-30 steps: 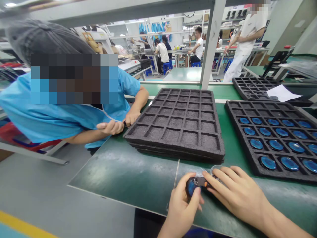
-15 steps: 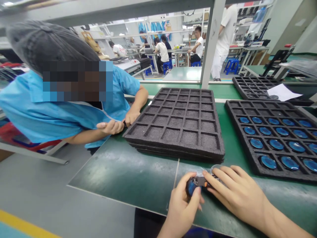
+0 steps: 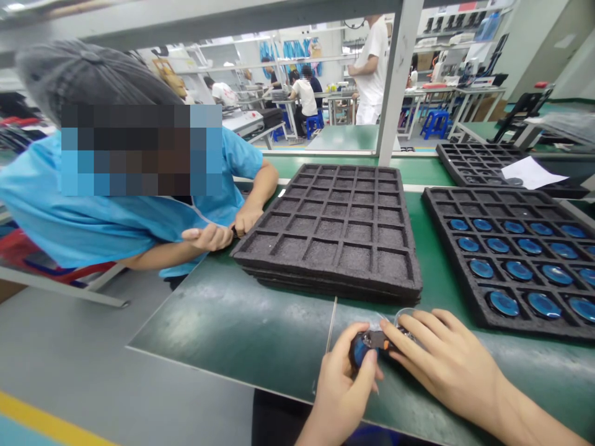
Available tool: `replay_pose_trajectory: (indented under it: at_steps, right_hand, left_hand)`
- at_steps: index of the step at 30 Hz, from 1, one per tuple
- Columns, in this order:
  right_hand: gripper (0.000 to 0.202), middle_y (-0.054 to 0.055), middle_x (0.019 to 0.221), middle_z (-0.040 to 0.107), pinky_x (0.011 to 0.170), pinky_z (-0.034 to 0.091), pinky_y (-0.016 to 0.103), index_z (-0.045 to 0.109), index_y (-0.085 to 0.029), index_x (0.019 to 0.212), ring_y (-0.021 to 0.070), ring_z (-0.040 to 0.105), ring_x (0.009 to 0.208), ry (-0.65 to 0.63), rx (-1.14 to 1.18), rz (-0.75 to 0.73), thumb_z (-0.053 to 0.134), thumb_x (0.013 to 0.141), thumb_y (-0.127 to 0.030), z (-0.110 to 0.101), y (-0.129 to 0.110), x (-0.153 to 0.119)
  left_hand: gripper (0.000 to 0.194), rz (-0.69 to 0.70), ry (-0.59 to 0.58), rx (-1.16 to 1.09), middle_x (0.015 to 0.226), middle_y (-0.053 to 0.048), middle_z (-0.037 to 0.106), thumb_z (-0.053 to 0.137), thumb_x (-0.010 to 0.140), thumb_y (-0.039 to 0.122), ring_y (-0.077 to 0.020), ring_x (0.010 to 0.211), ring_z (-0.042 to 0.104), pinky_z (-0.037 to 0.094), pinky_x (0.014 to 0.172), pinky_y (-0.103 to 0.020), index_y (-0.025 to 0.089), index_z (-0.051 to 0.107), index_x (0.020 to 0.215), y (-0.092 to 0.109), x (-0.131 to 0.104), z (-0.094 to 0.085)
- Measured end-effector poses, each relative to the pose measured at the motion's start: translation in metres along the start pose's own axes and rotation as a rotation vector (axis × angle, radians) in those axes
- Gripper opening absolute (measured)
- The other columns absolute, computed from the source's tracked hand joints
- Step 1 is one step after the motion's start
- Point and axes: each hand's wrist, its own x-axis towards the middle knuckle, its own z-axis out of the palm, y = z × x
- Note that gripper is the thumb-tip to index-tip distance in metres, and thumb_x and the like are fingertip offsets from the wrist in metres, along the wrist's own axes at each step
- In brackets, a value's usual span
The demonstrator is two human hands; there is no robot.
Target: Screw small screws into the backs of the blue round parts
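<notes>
one co-worker (image 3: 116, 229) in blue; one stack of black trays (image 3: 353, 282); the left hand (image 3: 341, 378), curled around one blue-faced device (image 3: 360, 352) in front of the stack; the right hand (image 3: 441, 359), fingers nearly straight against the device — grip hidden, can't tell; one nearby tray (image 3: 520, 325), seventeen blue discs (image 3: 530, 247) visible. since earlier, one white-clad person (image 3: 372, 68) has moved left past the post (image 3: 397, 87) — both hands unchanged.

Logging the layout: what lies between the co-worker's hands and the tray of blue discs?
The head view shows a stack of black foam trays there, plus a strip of green bench.
</notes>
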Motion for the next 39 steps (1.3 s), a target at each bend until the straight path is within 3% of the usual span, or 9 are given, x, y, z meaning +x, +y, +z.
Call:
replay_pose_trajectory:
  at_steps: [6,12,16,22,28,39]
  right_hand:
    - [0.033,0.012,0.109,0.068,0.085,0.037,0.046,0.066,-0.011,0.134,0.0298,0.06,0.095,0.006,-0.03,-0.03,0.043,0.114,-0.023,-0.001,-0.001,-0.004]
    - [0.039,0.016,0.111,0.068,0.084,0.037,0.048,0.065,-0.007,0.135,0.0325,0.06,0.097,0.015,-0.081,-0.048,0.037,0.111,-0.015,-0.002,-0.002,-0.008]
    - [0.039,0.017,0.113,0.068,0.082,0.037,0.047,0.064,-0.007,0.138,0.0324,0.06,0.097,0.001,-0.073,-0.04,0.036,0.111,-0.016,0.0,-0.003,-0.008]
    - [0.032,0.012,0.11,0.067,0.081,0.037,0.041,0.064,-0.01,0.133,0.0281,0.059,0.095,0.008,-0.015,0.006,0.041,0.114,-0.019,0.005,-0.004,-0.006]
    - [0.032,0.014,0.112,0.067,0.084,0.038,0.043,0.063,-0.009,0.136,0.0301,0.06,0.098,-0.004,-0.061,-0.039,0.046,0.109,-0.017,0.003,-0.001,-0.004]
    - [0.033,0.017,0.11,0.067,0.083,0.038,0.044,0.065,-0.006,0.133,0.0324,0.06,0.098,0.021,-0.084,-0.062,0.04,0.112,-0.014,-0.004,-0.005,0.005]
  left_hand:
    - [0.057,-0.001,-0.023,-0.039,0.069,-0.005,0.075,0.066,0.099,0.058,-0.0174,0.058,0.071,0.06,0.061,-0.024,0.014,0.06,0.134,0.003,-0.003,0.001]
    - [0.068,-0.063,-0.019,-0.13,0.082,-0.01,0.079,0.071,0.093,0.066,-0.0239,0.072,0.08,0.067,0.069,-0.03,0.012,0.057,0.132,0.011,0.001,0.006]
    - [0.073,-0.093,0.021,-0.194,0.095,-0.012,0.078,0.077,0.085,0.069,-0.0217,0.067,0.079,0.066,0.062,-0.028,0.012,0.057,0.126,0.017,0.005,0.009]
    - [0.077,-0.13,0.027,-0.282,0.092,-0.009,0.076,0.082,0.078,0.071,-0.0203,0.062,0.077,0.064,0.057,-0.026,0.012,0.056,0.121,0.022,0.008,0.009]
    - [0.081,-0.154,-0.001,-0.365,0.09,-0.009,0.076,0.086,0.073,0.071,-0.0206,0.062,0.077,0.062,0.057,-0.025,0.012,0.055,0.12,0.024,0.011,0.008]
    - [0.08,-0.172,0.013,-0.409,0.091,-0.01,0.077,0.086,0.074,0.07,-0.0196,0.061,0.077,0.062,0.056,-0.025,0.011,0.056,0.119,0.021,0.013,0.009]
